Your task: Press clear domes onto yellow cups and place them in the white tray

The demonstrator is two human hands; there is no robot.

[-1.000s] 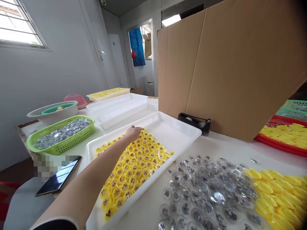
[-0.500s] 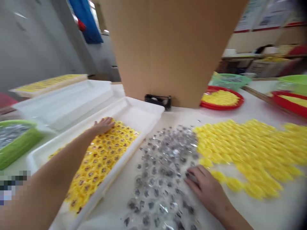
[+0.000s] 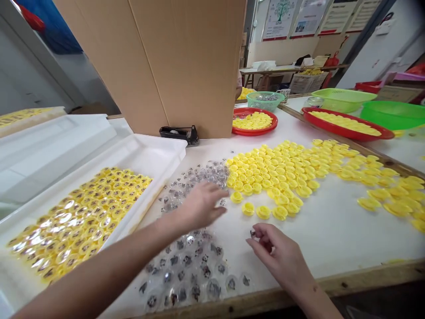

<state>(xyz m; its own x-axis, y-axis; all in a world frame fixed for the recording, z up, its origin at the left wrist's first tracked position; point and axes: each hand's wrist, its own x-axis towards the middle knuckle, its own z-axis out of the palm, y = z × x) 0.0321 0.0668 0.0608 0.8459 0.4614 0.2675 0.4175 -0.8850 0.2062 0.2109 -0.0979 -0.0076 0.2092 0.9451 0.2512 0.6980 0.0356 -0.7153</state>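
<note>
Before me, the clear plastic domes [image 3: 186, 266] are glossy, and the yellow plastic caps [image 3: 279, 177] are smooth with a soft sheen. The white plastic tray [image 3: 159, 153] looks smooth, the cardboard sheet [image 3: 192, 66] matt and papery. The tabletop [image 3: 348, 239] is smooth and pale, its wooden edge [image 3: 365, 277] rough and bare.

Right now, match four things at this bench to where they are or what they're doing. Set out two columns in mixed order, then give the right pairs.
1. Left hand
2. Right hand
3. Red round tray
4. Black tape dispenser

A. At the foot of the upright cardboard sheet
B. Fingertips pinching a small dark-printed piece
C. Holding a heap of yellow caps
D. Above loose clear domes

Pairs: 1-D, 2-B, 3-C, 4-A.
</note>
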